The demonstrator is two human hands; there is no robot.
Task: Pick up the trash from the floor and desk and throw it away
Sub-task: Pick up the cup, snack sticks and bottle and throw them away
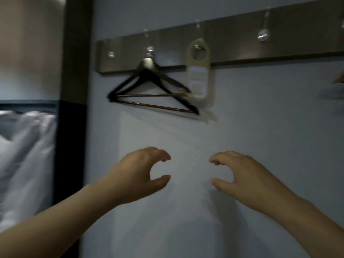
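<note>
My left hand [141, 174] and my right hand [240, 175] are both raised in front of a pale wall [260, 127], side by side and apart. Each hand has its fingers curled and its thumb spread, and holds nothing. No trash, floor, desk or bin is in view. The picture is blurred.
A wooden hook rail [232, 40] runs across the wall above my hands. Two black hangers [150, 94] and a pale door-hanger tag [198, 71] hang from its hooks. A dark wooden post [74, 53] stands at the left, with white bedding [24, 155] beyond it.
</note>
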